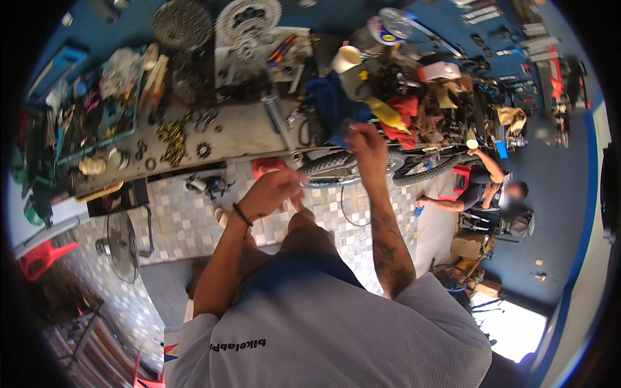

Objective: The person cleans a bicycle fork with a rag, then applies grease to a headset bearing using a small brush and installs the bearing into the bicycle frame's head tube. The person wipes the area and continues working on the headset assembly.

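Note:
My right hand (369, 143) is raised at the bench's front edge, its fingertips pinched together at a blue cloth (326, 103). Something small and shiny seems to be in that pinch, too small to name. Lower and to the left, my left hand (274, 190) hovers with loosely bent, parted fingers and nothing visible in them. Its fingertips are near a bicycle tyre (317, 165) that lies below the bench edge. Beyond that hand is a red object (268, 168), partly covered. A long wrench (277, 123) rests on the bench between my hands.
The cluttered workbench (220, 139) carries a yellow-black chain (173, 139), sprockets (182, 24), a cup (347, 59), a yellow bottle (387, 114) and a red rag (404, 123). A co-worker (482, 191) sits at the right by another wheel (436, 169). A fan (121, 247) stands left.

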Demonstrator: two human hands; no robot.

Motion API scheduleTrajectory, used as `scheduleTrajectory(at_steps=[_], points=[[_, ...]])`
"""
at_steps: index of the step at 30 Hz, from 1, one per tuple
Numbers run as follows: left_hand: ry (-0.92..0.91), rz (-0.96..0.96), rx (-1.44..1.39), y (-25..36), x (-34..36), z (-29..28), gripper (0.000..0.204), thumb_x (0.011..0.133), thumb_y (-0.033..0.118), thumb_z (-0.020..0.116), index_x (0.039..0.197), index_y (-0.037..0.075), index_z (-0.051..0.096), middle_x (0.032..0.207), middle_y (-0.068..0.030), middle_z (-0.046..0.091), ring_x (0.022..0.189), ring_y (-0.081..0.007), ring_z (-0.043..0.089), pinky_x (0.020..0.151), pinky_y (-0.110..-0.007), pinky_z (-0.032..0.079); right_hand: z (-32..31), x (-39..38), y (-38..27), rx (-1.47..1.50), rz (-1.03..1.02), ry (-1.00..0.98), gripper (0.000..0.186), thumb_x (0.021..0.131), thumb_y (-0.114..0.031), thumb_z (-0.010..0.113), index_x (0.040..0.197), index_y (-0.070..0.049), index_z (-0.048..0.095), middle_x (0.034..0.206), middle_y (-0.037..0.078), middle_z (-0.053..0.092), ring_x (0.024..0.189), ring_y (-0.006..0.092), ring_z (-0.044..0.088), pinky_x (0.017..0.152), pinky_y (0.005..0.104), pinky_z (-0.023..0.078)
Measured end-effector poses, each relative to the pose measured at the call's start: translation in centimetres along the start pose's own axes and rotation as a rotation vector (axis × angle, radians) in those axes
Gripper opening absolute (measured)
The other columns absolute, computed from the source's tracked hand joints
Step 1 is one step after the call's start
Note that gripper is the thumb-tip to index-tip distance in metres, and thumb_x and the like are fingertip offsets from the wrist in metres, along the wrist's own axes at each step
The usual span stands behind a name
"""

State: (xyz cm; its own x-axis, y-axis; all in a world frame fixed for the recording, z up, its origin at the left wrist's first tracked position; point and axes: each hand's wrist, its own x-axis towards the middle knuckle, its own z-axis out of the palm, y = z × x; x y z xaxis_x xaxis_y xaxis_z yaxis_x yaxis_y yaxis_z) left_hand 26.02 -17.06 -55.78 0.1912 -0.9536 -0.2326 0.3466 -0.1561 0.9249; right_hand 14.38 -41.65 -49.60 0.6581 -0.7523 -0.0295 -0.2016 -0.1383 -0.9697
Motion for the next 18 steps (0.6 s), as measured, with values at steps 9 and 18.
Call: scheduleTrajectory(at_steps=[9,18], points=[[0.029,0.464,1.013,10.1,36.4,20.7,0.034,0.093,0.018,0.071,0.125,0.007,0.066,0.095,-0.0069,0.077,0.092,-0.0252,0.071,0.080,-0.041,0.054,-29.7,-0.8,3.1,-0.131,0.004,0.513,0.023,0.098,-0.020,0.070,0.107,0.000,0.068,0.090,0.006,0.069,0.078,0.0110,0.063,0.065,0.0273,0.052],[0.252,0.404,1.722,9.5,52.7,28.2,0.028,0.099,0.022,0.056,0.122,0.016,0.072,0.118,-0.0111,0.073,0.114,-0.0335,0.063,0.095,-0.051,0.046,-40.6,-9.7,7.3,-0.044,0.197,0.779,0.022,0.099,-0.020,0.071,0.108,0.000,0.068,0.096,0.006,0.069,0.084,0.0127,0.066,0.071,0.0288,0.054]])
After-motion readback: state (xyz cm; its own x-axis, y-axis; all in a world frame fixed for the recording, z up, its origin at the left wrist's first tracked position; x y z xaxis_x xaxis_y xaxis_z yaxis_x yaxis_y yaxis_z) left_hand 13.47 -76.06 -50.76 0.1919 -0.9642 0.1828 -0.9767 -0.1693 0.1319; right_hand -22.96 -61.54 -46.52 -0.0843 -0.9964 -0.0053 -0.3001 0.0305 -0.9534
